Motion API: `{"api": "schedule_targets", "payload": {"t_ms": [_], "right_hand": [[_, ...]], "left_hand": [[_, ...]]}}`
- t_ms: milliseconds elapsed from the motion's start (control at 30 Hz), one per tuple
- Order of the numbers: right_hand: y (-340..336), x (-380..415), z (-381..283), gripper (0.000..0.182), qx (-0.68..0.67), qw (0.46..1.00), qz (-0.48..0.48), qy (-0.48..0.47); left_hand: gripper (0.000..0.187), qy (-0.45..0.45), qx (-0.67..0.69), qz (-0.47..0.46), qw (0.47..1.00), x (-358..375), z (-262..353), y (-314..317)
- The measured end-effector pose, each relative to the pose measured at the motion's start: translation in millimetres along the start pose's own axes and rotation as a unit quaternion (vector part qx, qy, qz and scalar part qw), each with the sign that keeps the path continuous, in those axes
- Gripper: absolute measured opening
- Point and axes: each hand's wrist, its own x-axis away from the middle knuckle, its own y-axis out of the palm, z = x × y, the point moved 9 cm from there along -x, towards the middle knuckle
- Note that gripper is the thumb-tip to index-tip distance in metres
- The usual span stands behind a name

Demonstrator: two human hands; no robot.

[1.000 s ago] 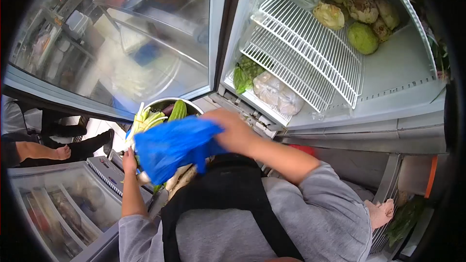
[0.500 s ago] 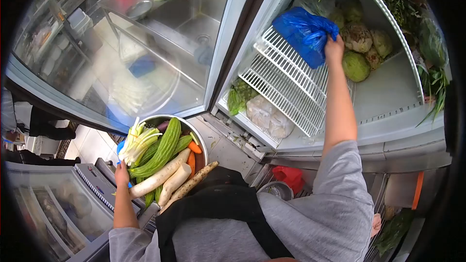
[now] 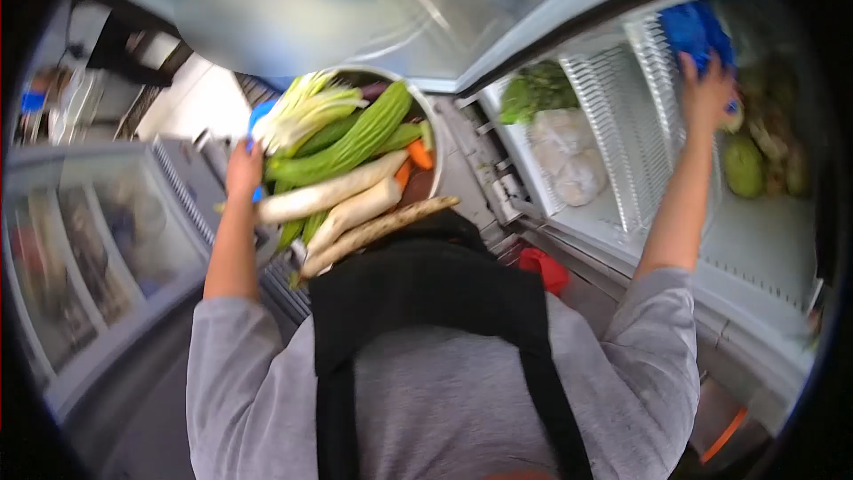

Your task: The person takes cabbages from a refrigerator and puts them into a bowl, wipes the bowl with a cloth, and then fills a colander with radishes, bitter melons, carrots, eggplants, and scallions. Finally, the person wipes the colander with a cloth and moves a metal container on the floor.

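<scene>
A large metal bowl (image 3: 434,124) full of vegetables rests against my front. My left hand (image 3: 243,169) grips its left side, next to something blue. In the bowl are pale-stemmed greens (image 3: 306,116), a ridged green gourd (image 3: 369,133), white radishes (image 3: 329,191), carrots (image 3: 419,156) and a long, brown-flecked root (image 3: 382,229). At the upper right, my right hand (image 3: 708,93) touches the blue plastic bag (image 3: 693,31) inside the fridge, its fingers spread. The bag lies at the back beside a white wire rack (image 3: 649,80).
Round green vegetables (image 3: 745,164) sit right of the rack. Leafy greens (image 3: 542,89) and a bag of pale items (image 3: 567,156) lie on its left. The open glass door (image 3: 533,13) spans the top. A glass-topped cabinet (image 3: 89,249) is at left, a red bag (image 3: 544,268) below the fridge.
The view has swung, so the fridge appears farther right and the bowl higher. My right hand's fingers have loosened from the blue bag's gathered top and spread apart. My left hand keeps its hold.
</scene>
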Motion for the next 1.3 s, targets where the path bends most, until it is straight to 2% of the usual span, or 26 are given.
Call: {"api": "schedule_targets", "payload": {"t_ms": [67, 100, 167, 233, 267, 300, 333, 367, 400, 467, 533, 567, 600, 700, 733, 800, 833, 867, 933, 1000, 1067, 1100, 1133, 1167, 1267, 1300], "right_hand": [[-57, 4, -18, 0.058, -0.053, 0.993, 0.101, 0.031], [-71, 16, -39, 0.058, -0.068, 0.993, 0.096, 0.022], [-144, 55, -98, 0.04, -0.342, 0.9, 0.254, -0.09], [-145, 102, -180, 0.028, -0.569, 0.808, 0.1, -0.115], [-152, 121, -236, 0.028, -0.537, 0.813, -0.03, -0.222], [-163, 144, -277, 0.028, -0.516, 0.814, -0.067, -0.259], [-134, 183, -320, 0.035, -0.532, 0.767, -0.173, -0.314], [-139, 209, -351, 0.036, -0.516, 0.758, -0.185, -0.353], [-139, 233, -378, 0.045, -0.5, 0.749, -0.187, -0.394], [-140, 265, -414, 0.056, -0.465, 0.76, -0.162, -0.423], [-133, 281, -426, 0.066, -0.45, 0.779, -0.167, -0.404], [-128, 280, -422, 0.067, -0.479, 0.772, -0.23, -0.349], [-124, 282, -415, 0.069, -0.507, 0.758, -0.29, -0.29], [-117, 287, -384, 0.067, -0.61, 0.695, -0.353, -0.142], [-120, 289, -376, 0.067, -0.605, 0.702, -0.349, -0.139], [-112, 304, -360, 0.061, -0.68, 0.602, -0.419, -0.003], [-107, 324, -363, 0.066, -0.664, 0.517, -0.541, 0.018], [-117, 313, -353, 0.066, -0.663, 0.518, -0.54, 0.021], [-141, 326, -340, 0.083, -0.677, 0.209, -0.665, 0.235], [-153, 310, -317, 0.086, -0.715, 0.187, -0.609, 0.287], [-151, 307, -304, 0.092, -0.747, 0.164, -0.548, 0.338], [-140, 299, -287, 0.091, -0.788, 0.21, -0.438, 0.378], [-133, 293, -266, 0.092, -0.816, 0.252, -0.32, 0.411], [-122, 293, -251, 0.09, -0.809, 0.264, -0.296, 0.434], [-89, 292, -189, 0.085, -0.774, 0.275, -0.248, 0.514], [-82, 284, -167, 0.078, -0.767, 0.287, -0.232, 0.525]], "left_hand": [[0.039, 0.036, 0.001, 0.043, 0.998, 1, 8, -14], [0.037, 0.049, -0.005, 0.056, 0.997, 0, 9, -18], [0.027, 0.069, 0.013, 0.105, 0.992, 19, 41, -49], [0.022, 0.093, 0.021, 0.133, 0.987, 35, 71, -76], [0.019, 0.155, 0.068, 0.11, 0.979, 46, 93, -83], [0.016, 0.218, 0.114, 0.085, 0.966, 59, 113, -84], [0.014, 0.31, 0.085, 0.054, 0.945, 74, 134, -77], [0.013, 0.4, 0.055, 0.022, 0.915, 92, 152, -68], [0.029, 0.439, -0.013, -0.01, 0.898, 105, 160, -48], [0.055, 0.44, -0.133, 0.036, 0.887, 131, 186, -39], [0.076, 0.356, -0.209, 0.058, 0.909, 128, 179, -21], [0.072, 0.366, -0.231, 0.096, 0.896, 131, 182, -14], [0.065, 0.33, -0.255, 0.068, 0.906, 129, 181, -6], [0.055, 0.366, -0.229, 0.079, 0.899, 139, 194, -14], [0.055, 0.396, -0.209, 0.103, 0.888, 148, 203, -26], [0.055, 0.372, -0.176, 0.047, 0.91, 159, 206, -26], [0.055, 0.336, -0.146, -0.012, 0.93, 162, 206, -21], [0.055, 0.339, -0.146, -0.013, 0.929, 170, 215, -24], [0.056, 0.336, -0.079, -0.062, 0.937, 187, 236, -27], [0.056, 0.334, -0.053, -0.077, 0.938, 197, 256, -23], [0.068, 0.4, -0.015, -0.097, 0.911, 216, 288, -15], [0.068, 0.4, -0.015, -0.099, 0.911, 220, 300, -12], [0.075, 0.476, 0.002, -0.103, 0.874, 234, 322, -12], [0.083, 0.548, 0.019, -0.105, 0.829, 245, 339, -16], [0.085, 0.59, 0.01, -0.079, 0.803, 233, 355, -33], [0.073, 0.565, 0.003, -0.047, 0.824, 219, 353, -42]]}}
